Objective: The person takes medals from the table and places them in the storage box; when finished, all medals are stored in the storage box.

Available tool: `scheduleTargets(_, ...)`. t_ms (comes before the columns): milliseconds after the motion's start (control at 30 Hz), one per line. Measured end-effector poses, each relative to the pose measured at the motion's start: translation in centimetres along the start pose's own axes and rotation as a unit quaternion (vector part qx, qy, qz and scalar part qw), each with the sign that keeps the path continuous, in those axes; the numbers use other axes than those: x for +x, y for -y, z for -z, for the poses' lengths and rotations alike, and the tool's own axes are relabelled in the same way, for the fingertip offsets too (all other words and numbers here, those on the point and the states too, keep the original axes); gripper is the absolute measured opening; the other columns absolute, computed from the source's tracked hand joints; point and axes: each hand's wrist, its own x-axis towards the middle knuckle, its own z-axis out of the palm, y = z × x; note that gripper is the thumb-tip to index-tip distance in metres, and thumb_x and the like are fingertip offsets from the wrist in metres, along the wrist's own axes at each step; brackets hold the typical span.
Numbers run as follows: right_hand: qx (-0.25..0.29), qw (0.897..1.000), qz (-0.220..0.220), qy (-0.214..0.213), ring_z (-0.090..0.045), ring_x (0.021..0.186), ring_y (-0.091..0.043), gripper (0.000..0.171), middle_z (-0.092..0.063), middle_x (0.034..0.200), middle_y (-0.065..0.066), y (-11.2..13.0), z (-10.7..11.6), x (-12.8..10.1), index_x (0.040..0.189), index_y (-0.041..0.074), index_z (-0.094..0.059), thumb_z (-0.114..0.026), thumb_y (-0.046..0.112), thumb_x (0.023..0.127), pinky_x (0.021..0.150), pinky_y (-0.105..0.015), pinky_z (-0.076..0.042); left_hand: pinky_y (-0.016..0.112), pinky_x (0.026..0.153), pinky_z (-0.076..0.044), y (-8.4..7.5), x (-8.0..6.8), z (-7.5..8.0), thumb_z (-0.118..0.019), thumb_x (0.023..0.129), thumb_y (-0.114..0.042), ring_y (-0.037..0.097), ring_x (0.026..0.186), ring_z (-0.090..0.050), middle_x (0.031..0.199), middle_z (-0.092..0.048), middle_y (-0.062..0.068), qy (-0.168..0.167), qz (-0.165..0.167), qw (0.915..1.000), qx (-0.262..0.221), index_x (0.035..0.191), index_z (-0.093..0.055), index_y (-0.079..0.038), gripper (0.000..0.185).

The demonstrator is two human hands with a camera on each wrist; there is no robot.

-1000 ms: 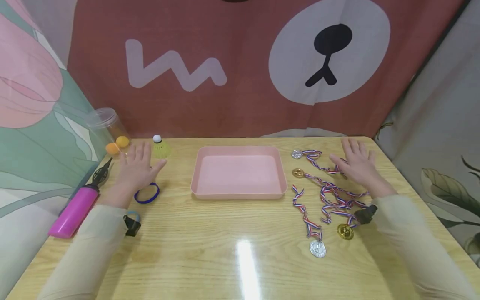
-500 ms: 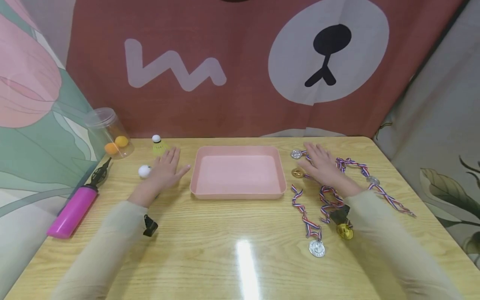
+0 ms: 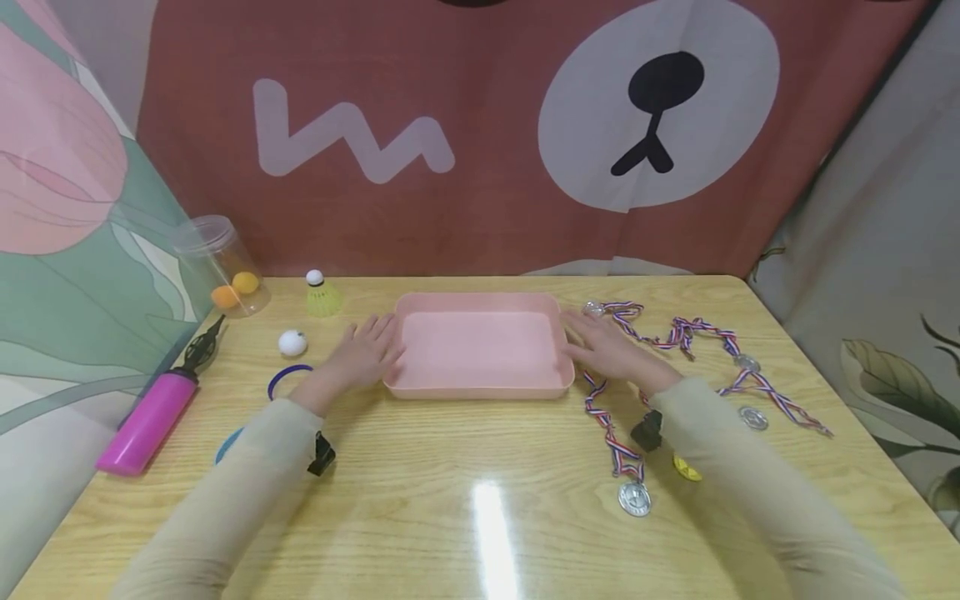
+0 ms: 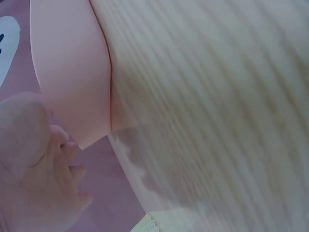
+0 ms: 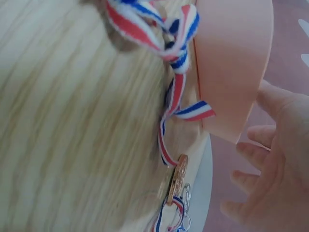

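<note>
A shallow pink tray (image 3: 480, 346) sits in the middle of the wooden table. At its left rim is my left hand (image 3: 363, 357), fingers extended and thumb by the edge. My right hand (image 3: 611, 346) is at the opposite rim, its fingers also extended and its thumb close to the tray wall. Both wrist views show the fingers loosely spread beside the pink wall (image 4: 72, 63); firm contact cannot be told. Under and around my right hand lie medals on striped ribbons (image 5: 177, 92), including a silver medal (image 3: 635, 498) and a partly hidden gold medal (image 3: 686, 468).
On the left are a pink pump (image 3: 150, 425), a clear jar (image 3: 213, 250) with orange balls, a shuttlecock (image 3: 322, 296), a white ball (image 3: 292, 342) and a dark blue ring (image 3: 281, 375). Another silver medal (image 3: 753, 418) lies at the right. A patterned cloth (image 3: 480, 217) hangs behind.
Both hands have moved inward from the table's sides to the tray's left and right rims. The white ball, ring and right-hand medals have come into fuller view. The tray stays in place.
</note>
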Motion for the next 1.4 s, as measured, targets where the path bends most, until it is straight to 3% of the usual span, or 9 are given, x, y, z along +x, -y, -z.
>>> scheduleTargets(233, 0.018, 1.000, 0.021, -0.003, -0.019, 0.128, -0.051, 0.052, -0.031, 0.140, -0.029, -0.2, -0.4, 0.2, 0.136, -0.010, -0.034, -0.052, 0.015, 0.094, 0.105, -0.058, -0.014, 0.056, 0.107, 0.000, -0.7, 0.2, 0.0, -0.028, 0.101, -0.027, 0.041, 0.135, -0.006, 0.149, -0.008, 0.023, 0.020, 0.005, 0.9998, 0.006, 0.144, -0.010, 0.007, 0.058)
scheduleTargets(667, 0.037, 0.999, 0.015, -0.001, -0.022, 0.129, -0.047, 0.055, -0.030, 0.140, -0.030, 0.3, -0.3, -0.1, 0.137, -0.009, -0.034, -0.055, 0.016, 0.093, 0.106, -0.055, -0.017, 0.056, 0.107, -0.004, -0.9, -0.2, -0.2, -0.028, 0.101, -0.028, 0.040, 0.135, -0.008, 0.150, -0.006, 0.021, 0.025, 0.014, 0.9994, 0.018, 0.144, -0.009, 0.006, 0.058)
scheduleTargets(1067, 0.045, 0.998, 0.044, -0.005, -0.032, 0.125, -0.046, 0.056, -0.033, 0.137, -0.032, 1.6, -0.7, -1.1, 0.135, -0.011, -0.036, -0.060, 0.013, 0.090, 0.104, -0.053, -0.024, 0.058, 0.106, -0.007, -1.2, -2.5, -0.8, -0.032, 0.100, -0.029, 0.042, 0.134, -0.012, 0.149, -0.011, 0.022, 0.007, 0.013, 0.9998, 0.017, 0.144, -0.012, 0.007, 0.060)
scheduleTargets(1400, 0.027, 0.999, 0.046, 0.012, -0.036, 0.124, -0.042, 0.062, -0.034, 0.140, -0.025, 3.2, -1.1, -3.2, 0.138, -0.006, -0.035, -0.062, 0.021, 0.089, 0.101, -0.052, -0.030, 0.059, 0.105, -0.011, -1.8, -5.7, -1.1, -0.039, 0.099, -0.032, 0.043, 0.133, -0.015, 0.147, -0.016, 0.025, -0.016, 0.003, 0.9997, 0.020, 0.142, -0.017, 0.009, 0.064)
